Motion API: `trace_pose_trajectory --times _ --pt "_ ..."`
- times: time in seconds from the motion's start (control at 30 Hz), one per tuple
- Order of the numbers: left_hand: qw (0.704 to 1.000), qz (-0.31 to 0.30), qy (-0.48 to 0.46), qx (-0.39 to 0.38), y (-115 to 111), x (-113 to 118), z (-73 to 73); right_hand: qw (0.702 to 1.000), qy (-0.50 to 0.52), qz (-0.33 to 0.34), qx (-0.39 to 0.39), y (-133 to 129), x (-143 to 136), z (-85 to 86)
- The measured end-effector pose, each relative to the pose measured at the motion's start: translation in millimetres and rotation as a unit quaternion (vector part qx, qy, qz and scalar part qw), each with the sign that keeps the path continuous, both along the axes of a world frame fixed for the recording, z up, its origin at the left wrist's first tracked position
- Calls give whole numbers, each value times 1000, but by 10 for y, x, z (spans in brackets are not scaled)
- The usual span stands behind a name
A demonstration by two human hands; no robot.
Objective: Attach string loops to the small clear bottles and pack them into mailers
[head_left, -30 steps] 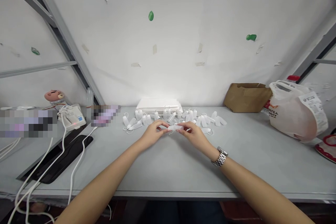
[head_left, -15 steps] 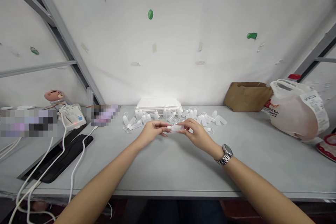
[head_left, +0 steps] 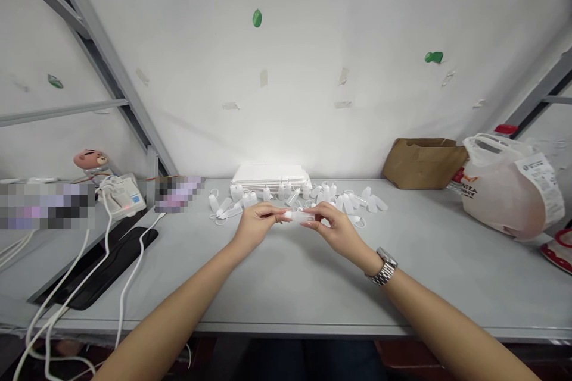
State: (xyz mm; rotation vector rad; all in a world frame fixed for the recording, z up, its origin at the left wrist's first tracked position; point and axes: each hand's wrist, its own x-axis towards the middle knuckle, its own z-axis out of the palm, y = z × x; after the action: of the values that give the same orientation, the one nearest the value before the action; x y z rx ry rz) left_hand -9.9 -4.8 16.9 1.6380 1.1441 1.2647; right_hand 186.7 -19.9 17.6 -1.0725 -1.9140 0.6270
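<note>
**Small white plastic piece held between both hands above the tabletop**

At the far left, on a lower surface, a pink plush toy (head_left: 90,159) sits behind a white charger box (head_left: 121,196). White cables (head_left: 96,262) run down from the box, passing over a flat black pad (head_left: 107,265) that lies at the left edge of the grey tabletop (head_left: 286,286).

Toward the middle, near the wall, a flat stack of white sheets (head_left: 270,174) rests on the tabletop. In front of the stack, a heap of small white plastic bottles and caps (head_left: 330,195) spreads from left to right, some with thin loops.

The left hand (head_left: 255,223) is just in front of this heap. Its fingers are closed on the left end of a small translucent white plastic piece (head_left: 298,215). The piece lies almost level, stretched between the two hands, a little above the tabletop and close to the near edge of the heap. The right hand (head_left: 336,227) grips its right end with pinched fingertips. A silver metal wristwatch (head_left: 382,266) is on the right wrist. Both forearms reach in from the near edge of the tabletop.

Further to the right, against the wall, stands a brown paper bag (head_left: 424,155). Just beside it, a white plastic carrier bag (head_left: 509,187) with red print lies bulging on the tabletop, a red cap (head_left: 506,129) showing behind it. At the right edge, a red and white object (head_left: 558,249) is only partly in view.
</note>
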Motion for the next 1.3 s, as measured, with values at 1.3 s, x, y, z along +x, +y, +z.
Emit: trace_pose_trajectory --times 1.3 --pt "964 -157 216 14 -30 -82 148 980 62 70 -174 -51 -78 65"
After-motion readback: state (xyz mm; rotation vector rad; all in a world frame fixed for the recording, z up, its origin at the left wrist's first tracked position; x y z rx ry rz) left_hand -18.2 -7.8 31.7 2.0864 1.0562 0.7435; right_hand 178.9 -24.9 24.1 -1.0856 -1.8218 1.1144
